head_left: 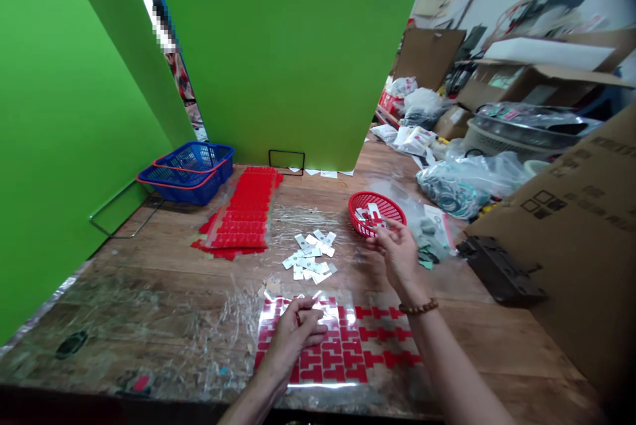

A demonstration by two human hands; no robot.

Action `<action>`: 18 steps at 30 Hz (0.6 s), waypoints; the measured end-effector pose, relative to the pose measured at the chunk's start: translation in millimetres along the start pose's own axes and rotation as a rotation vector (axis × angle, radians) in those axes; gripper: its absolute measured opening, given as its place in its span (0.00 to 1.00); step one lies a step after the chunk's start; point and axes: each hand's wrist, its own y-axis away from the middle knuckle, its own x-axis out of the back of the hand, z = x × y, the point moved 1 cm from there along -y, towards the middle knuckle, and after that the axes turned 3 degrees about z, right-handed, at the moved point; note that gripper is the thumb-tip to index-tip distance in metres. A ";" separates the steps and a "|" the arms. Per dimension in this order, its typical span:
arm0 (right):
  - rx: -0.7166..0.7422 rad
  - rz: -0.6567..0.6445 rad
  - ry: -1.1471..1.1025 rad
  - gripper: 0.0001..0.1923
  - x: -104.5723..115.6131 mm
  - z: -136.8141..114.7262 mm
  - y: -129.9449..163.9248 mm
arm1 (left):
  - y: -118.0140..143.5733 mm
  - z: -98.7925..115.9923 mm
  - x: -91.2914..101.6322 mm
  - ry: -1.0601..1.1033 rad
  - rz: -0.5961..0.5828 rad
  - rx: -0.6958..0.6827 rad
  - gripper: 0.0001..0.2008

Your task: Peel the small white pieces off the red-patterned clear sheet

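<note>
far left, a green board (59, 147) stands upright along the edge of the worktop (163, 279), and a second green board (288, 47) closes off the back, so the working area is screened on two sides. in the back left corner sit stacked blue baskets (191, 170), well apart from the hands, as if parked out of the way. just beside them a pile of red sheets (243, 216) lies flat, overlapping, within arm's reach.

at the near edge the left hand (295, 332) rests on a red sheet (342, 345) of t-shaped pieces under clear film; its fingers are curled down and pressing the sheet, likely to keep it from sliding. i cannot tell whether they pinch anything.

in the middle, between the pile and the near sheet, a loose heap of small white tags (311, 256) lies spread on the plastic-covered wood, close enough for either hand.

further right, the right hand (397, 253), with a bead bracelet (419, 308) at the wrist, is raised at the rim of a small red basket (376, 213). its fingers are partly closed, tips drawn together, seemingly nipping a small piece over the basket, though the piece is too small to make out. the basket holds more white and red bits.

right of that lie clear bags (467, 187) of parts, then a large cardboard box (576, 233) at the worktop's edge.
</note>
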 end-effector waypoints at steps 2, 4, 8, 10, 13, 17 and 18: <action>0.039 -0.095 0.110 0.15 -10.8 10.8 6.2 | -1.7 -1.4 0.4 -0.009 0.000 -0.007 0.20; 0.085 -0.231 0.217 0.08 -22.0 20.8 19.3 | -2.7 -1.1 1.3 -0.019 0.000 -0.016 0.20; 0.172 -0.437 0.367 0.06 -33.6 27.8 42.2 | -3.3 1.3 4.4 -0.059 0.033 -0.014 0.21; 0.197 -0.486 0.414 0.06 -33.6 27.2 46.6 | -3.0 2.4 5.1 -0.070 0.040 -0.009 0.21; 0.204 -0.514 0.460 0.07 -30.6 29.0 47.2 | -2.5 3.1 5.0 -0.074 0.042 -0.007 0.21; 0.163 -0.504 0.477 0.05 -23.3 36.9 46.5 | -1.7 3.8 4.0 -0.058 0.040 -0.019 0.20; 0.147 -0.493 0.474 0.05 -20.3 37.9 47.0 | -1.5 4.0 3.8 -0.055 0.041 -0.019 0.20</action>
